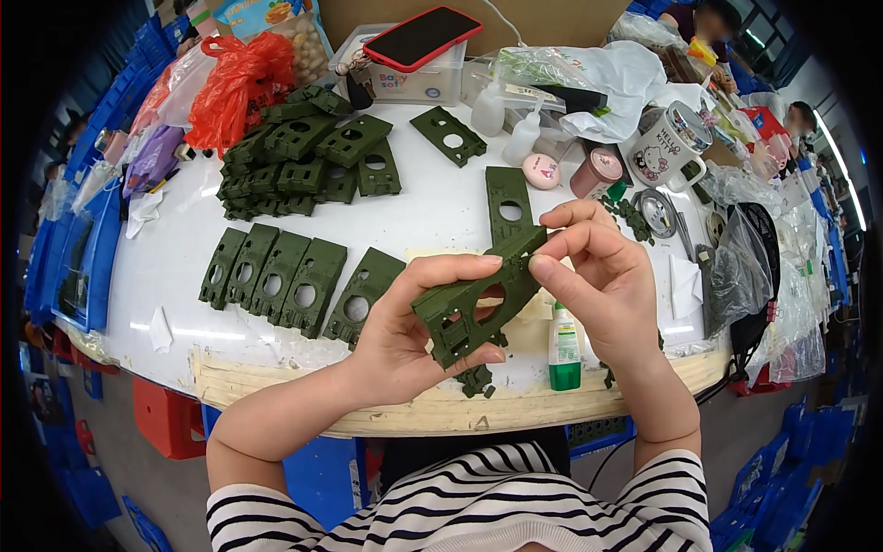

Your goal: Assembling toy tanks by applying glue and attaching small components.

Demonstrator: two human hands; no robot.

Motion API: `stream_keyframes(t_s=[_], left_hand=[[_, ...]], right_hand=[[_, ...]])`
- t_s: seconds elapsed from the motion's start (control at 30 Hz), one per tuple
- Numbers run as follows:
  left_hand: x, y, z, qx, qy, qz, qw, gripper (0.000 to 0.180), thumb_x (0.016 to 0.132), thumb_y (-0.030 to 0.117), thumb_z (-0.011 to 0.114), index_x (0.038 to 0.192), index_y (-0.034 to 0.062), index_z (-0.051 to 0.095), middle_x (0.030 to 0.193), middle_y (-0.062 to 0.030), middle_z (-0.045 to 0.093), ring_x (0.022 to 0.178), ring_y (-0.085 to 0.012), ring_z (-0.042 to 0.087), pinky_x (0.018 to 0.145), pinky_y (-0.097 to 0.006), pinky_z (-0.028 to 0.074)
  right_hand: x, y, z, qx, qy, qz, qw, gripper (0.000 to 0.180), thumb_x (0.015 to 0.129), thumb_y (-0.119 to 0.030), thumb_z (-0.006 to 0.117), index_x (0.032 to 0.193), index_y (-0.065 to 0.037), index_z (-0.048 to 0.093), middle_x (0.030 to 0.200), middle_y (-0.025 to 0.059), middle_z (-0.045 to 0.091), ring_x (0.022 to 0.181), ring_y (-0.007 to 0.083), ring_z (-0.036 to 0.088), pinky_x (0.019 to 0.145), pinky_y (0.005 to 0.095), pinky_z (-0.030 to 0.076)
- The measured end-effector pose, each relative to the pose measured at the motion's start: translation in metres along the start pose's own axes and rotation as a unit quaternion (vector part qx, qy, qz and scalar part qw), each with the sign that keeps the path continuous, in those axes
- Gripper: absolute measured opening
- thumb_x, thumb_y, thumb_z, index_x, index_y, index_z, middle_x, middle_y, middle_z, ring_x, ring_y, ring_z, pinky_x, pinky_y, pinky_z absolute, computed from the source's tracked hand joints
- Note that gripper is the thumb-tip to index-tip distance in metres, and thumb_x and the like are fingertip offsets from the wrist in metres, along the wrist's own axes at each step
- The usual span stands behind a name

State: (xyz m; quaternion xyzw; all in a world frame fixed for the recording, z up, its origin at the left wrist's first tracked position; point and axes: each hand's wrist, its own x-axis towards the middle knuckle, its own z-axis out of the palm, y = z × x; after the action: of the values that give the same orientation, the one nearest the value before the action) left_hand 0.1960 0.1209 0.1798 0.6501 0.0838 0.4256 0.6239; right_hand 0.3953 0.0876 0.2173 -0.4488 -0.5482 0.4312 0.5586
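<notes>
A dark green plastic model tank hull (448,333) with a large round hole is tilted above the table's front edge. My left hand (391,345) is closed around its near end, thumb on the upper face and fingers beneath. At the hull's far right edge, the fingertips of my right hand (602,276) are pinched together; what lies between them is too small to make out. Just beyond my hands lies another green hull (509,198), partly covered by the held one. A glue bottle with a green cap (565,354) is below my right hand.
More hulls stand in a row (276,271) at left, with a heap of hulls (294,152) behind. Small green parts (475,380) lie by the front edge. A mug (664,147), a pink jar (596,173) and plastic bags crowd the right. A phone (423,39) tops a clear box.
</notes>
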Motion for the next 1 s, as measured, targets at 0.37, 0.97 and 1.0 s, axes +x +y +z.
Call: stream_keyframes(t_s=[0.37, 0.97, 1.0], left_hand=[[-0.0012, -0.0012, 0.0001, 0.017, -0.003, 0.018, 1.0, 0.063, 0.072, -0.003, 0.072, 0.125, 0.005, 0.041, 0.125, -0.0097, 0.041, 0.115, -0.0177, 0.049, 0.097, -0.032, 0.046], [-0.0018, -0.0013, 0.0015, -0.011, 0.001, 0.018, 1.0, 0.063, 0.072, -0.005, 0.072, 0.126, 0.0058, 0.041, 0.124, -0.0079, 0.043, 0.113, -0.0177, 0.051, 0.097, -0.033, 0.045], [-0.0019, -0.0013, 0.0015, -0.012, 0.002, 0.019, 1.0, 0.063, 0.072, -0.005, 0.072, 0.126, 0.0058, 0.041, 0.124, -0.0079, 0.043, 0.113, -0.0178, 0.051, 0.097, -0.033, 0.045]], right_hand=[[-0.0001, 0.0017, 0.0008, -0.003, -0.006, -0.021, 1.0, 0.007, 0.077, -0.002, 0.067, 0.082, 0.001, 0.063, 0.107, 0.0113, 0.049, 0.103, 0.0136, 0.046, 0.093, 0.0289, 0.033], [-0.0009, 0.004, 0.0035, 0.049, -0.014, -0.006, 0.999, 0.005, 0.079, -0.001, 0.064, 0.082, 0.002, 0.06, 0.106, 0.0112, 0.048, 0.103, 0.0145, 0.046, 0.092, 0.0297, 0.034], [-0.0009, 0.004, 0.0035, 0.057, -0.013, -0.003, 0.998, 0.005, 0.079, -0.001, 0.063, 0.082, 0.002, 0.06, 0.106, 0.0113, 0.048, 0.103, 0.0145, 0.046, 0.091, 0.0297, 0.035]])
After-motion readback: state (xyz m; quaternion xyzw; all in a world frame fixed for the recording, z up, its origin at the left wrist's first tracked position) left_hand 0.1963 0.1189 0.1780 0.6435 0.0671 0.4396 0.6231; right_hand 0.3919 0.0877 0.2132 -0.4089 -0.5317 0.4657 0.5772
